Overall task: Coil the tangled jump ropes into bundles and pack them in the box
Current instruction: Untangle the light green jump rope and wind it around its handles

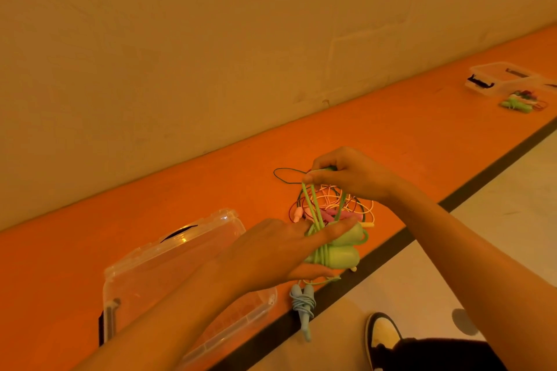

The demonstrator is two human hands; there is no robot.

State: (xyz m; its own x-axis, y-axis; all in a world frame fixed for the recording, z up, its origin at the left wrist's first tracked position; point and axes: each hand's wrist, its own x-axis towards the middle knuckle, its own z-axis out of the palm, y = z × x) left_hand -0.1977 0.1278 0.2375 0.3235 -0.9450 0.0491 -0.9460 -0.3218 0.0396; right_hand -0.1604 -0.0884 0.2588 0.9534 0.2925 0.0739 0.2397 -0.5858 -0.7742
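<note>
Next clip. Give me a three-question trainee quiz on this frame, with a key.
1. True or false: the blue rope is already coiled into a bundle.
2. Which rope is being coiled? A pink, B green rope, C yellow.
3. Which hand grips its handles?

Key: 1 true. 2 B. 3 the left hand; the right hand pinches the cord loops above.
</note>
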